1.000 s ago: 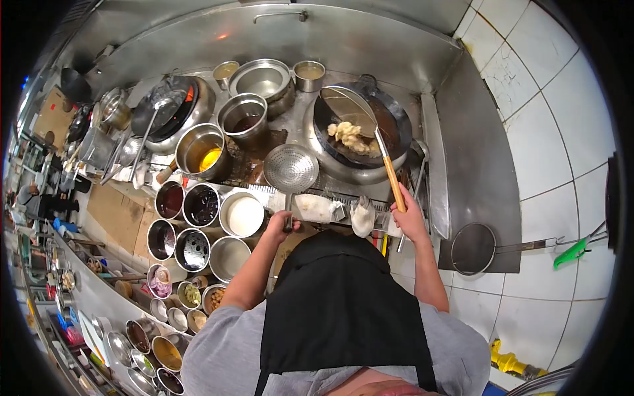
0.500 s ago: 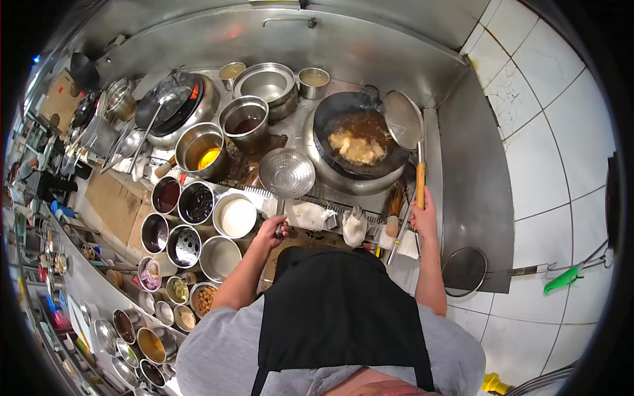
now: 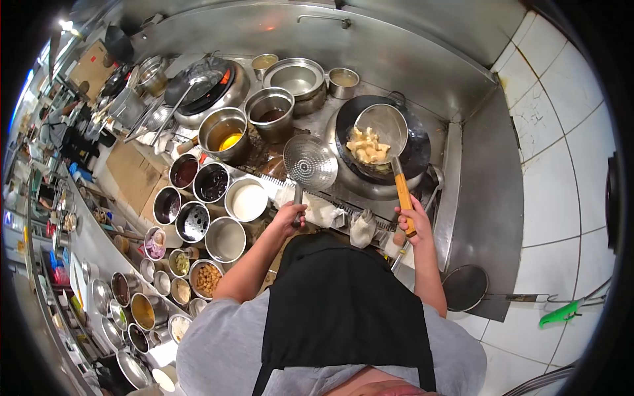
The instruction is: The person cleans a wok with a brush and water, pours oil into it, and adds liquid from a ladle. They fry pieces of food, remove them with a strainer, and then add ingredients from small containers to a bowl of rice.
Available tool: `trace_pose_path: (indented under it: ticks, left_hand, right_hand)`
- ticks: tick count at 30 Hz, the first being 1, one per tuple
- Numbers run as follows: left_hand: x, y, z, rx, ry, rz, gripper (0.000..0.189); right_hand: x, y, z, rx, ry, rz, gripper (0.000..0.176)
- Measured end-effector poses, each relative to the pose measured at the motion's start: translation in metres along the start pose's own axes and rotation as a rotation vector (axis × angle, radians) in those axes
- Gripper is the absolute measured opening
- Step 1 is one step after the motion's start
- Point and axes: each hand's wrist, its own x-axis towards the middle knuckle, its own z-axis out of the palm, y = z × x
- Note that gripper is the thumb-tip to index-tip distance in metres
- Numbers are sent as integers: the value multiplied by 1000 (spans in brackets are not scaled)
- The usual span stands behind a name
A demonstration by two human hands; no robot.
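Note:
My right hand [image 3: 415, 221] is closed round the wooden handle of a wire mesh strainer [image 3: 389, 117]. Pale golden fried pieces [image 3: 368, 145] lie in its left part, over the black wok [image 3: 419, 146] on the right burner. Little of the wok's inside shows beneath the strainer. In my left hand [image 3: 289, 218] is the dark handle of a perforated metal ladle [image 3: 310, 162]; its round bowl lies left of the wok and looks bare. The two tools are apart.
Left of the ladle stand a pot with yellow liquid [image 3: 224, 134] and a pot of dark liquid [image 3: 270, 113]. Several sauce and ingredient containers [image 3: 225, 239] line my left side. A second wok [image 3: 196, 86] sits at the back left. White cloths [image 3: 362, 229] lie along the stove's front edge.
The strainer has moved from the wok's right edge to over its middle, and the fried pieces, earlier in the wok's brown oil, are now in it. My left hand still holds the ladle.

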Motion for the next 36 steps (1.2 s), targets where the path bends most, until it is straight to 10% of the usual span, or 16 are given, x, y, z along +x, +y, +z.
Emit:
trace_pose_path:
  ticks: [12,36]
  left_hand:
    - [-4,-7,28,-54,115,42,13]
    - [-17,-28,12,-193,34,69,19]
  right_hand:
    - [-33,-5,32,-708,80,-238,71]
    - [-18,-49,-21,-639,402,-301,62]
